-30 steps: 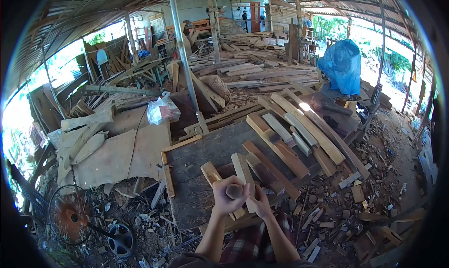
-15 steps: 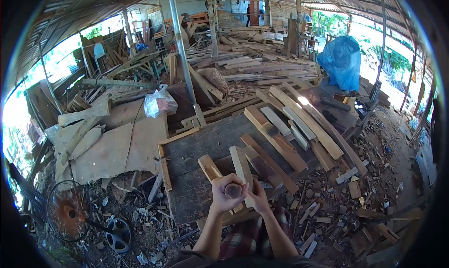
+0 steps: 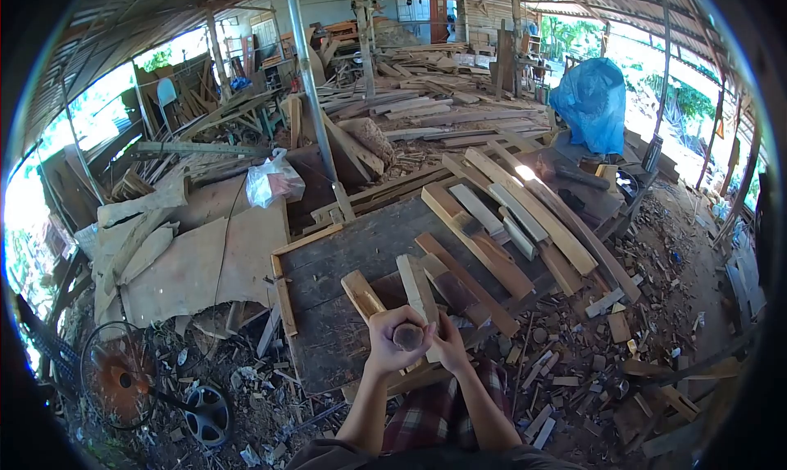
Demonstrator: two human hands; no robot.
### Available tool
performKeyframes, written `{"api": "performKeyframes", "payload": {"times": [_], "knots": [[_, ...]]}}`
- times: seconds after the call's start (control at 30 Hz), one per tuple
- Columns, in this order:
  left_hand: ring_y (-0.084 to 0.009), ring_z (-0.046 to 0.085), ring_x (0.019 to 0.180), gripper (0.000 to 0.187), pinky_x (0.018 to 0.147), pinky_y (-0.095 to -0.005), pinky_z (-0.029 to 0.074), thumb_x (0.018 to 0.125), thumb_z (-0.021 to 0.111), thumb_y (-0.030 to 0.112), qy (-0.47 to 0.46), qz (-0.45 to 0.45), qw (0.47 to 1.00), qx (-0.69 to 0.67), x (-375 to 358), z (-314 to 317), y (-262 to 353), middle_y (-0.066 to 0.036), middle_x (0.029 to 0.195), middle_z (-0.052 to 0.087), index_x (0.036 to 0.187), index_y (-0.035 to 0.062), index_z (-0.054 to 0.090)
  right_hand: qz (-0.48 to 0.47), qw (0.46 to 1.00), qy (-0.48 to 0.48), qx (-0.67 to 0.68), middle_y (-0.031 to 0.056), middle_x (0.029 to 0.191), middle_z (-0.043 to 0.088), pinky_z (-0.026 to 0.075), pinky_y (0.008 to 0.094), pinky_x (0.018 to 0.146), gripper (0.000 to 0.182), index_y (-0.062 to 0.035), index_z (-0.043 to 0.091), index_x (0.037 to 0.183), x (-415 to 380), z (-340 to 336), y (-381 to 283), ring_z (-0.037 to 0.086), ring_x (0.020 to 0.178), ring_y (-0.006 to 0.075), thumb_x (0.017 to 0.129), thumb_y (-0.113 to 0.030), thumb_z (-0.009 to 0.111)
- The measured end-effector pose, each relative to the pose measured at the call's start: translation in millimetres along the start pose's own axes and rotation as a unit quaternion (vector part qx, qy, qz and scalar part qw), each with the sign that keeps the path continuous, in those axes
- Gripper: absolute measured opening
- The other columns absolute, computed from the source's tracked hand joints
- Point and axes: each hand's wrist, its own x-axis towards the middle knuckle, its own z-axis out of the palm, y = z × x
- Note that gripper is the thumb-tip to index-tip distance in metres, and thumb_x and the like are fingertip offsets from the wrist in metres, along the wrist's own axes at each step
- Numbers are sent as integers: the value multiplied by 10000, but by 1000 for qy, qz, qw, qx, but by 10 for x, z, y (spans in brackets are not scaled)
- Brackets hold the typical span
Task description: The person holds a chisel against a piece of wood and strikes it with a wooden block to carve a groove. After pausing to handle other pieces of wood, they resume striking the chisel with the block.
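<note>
My left hand (image 3: pixel 395 340) is wrapped round a round wooden handle (image 3: pixel 407 336), whose end points up at the camera. Close beside it on the right, my right hand (image 3: pixel 448 345) is closed on a pale wooden block (image 3: pixel 418 288) that slants away over the dark worktable (image 3: pixel 340 261). What lies below the handle is hidden by my hands. Just left of my hands, another wooden piece (image 3: pixel 361 293) rests on the table. A brown board (image 3: pixel 467 283) lies to the right of the pale block.
Long planks (image 3: pixel 541 216) lie on the table's right side. A white plastic bag (image 3: pixel 273 180) sits beyond its left corner, near a metal pole (image 3: pixel 316 101). Wood scraps (image 3: pixel 566 380) cover the ground at right. A spoked wheel (image 3: pixel 121 376) stands at lower left.
The whole scene has shifted slightly left and up in view. Both hands keep their hold in nearly the same place. A dark figure in the far doorway is no longer visible.
</note>
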Motion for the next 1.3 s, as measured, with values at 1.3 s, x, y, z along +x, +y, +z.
{"api": "performKeyframes", "payload": {"times": [1.3], "knots": [[-241, 607, 595, 241, 527, -364, 477, 568, 708, 159, -43, 149, 975, 161, -112, 458, -158, -38, 617, 563, 759, 117, 568, 37, 995, -24, -89, 101, 1206, 553, 408, 317, 961, 363, 26, 484, 1245, -415, -348, 217, 515, 1108, 164, 1007, -243, 436]]}}
